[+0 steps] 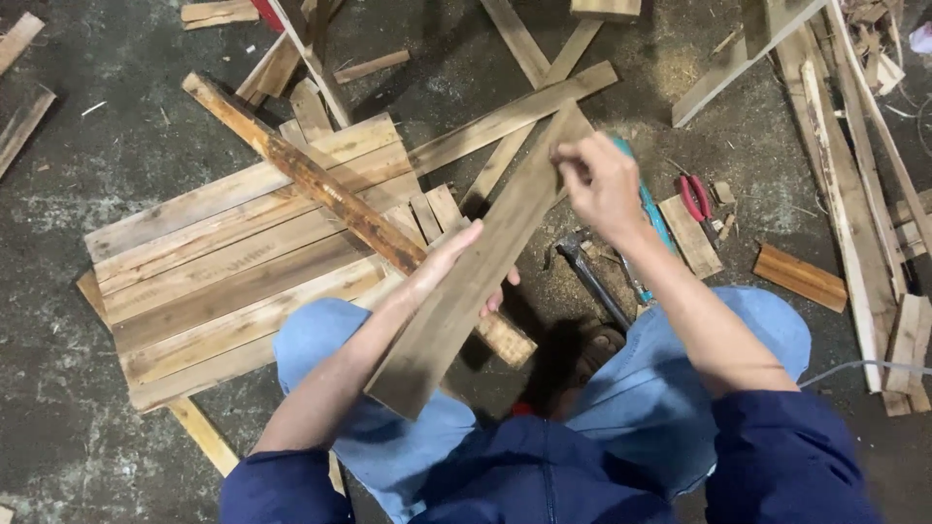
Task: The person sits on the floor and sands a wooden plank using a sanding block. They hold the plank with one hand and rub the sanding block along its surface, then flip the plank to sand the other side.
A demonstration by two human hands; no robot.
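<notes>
While we crouch over the concrete floor (87,456), our left hand (449,264) lies against the near half of a long wooden plank (485,262), its fingers (500,291) curled around the plank's edge so that their tips show on the far side, gripping it. Our right hand (600,184) is at the plank's far end, the fingers bent and pinched on the upper edge of the wood; the hand is a little blurred, so we cannot tell exactly how tight the hold is. We see the plank run slantwise from our lap, where its near end hangs over our blue trouser knee, up and away to the right, raised above the floor. Left of it lies a flat panel of boards (233,262) set side by side, with a darker, reddish batten (311,180) laid slantwise across it. Beneath our right forearm a hammer (587,277) rests on the floor amid sawdust, and a teal-handled tool (649,218) lies just beside it, partly hidden by the arm. Red-handled pliers (695,197) lie near a short offcut (691,236) to the right, and loose slats (854,184) are piled farther right.
</notes>
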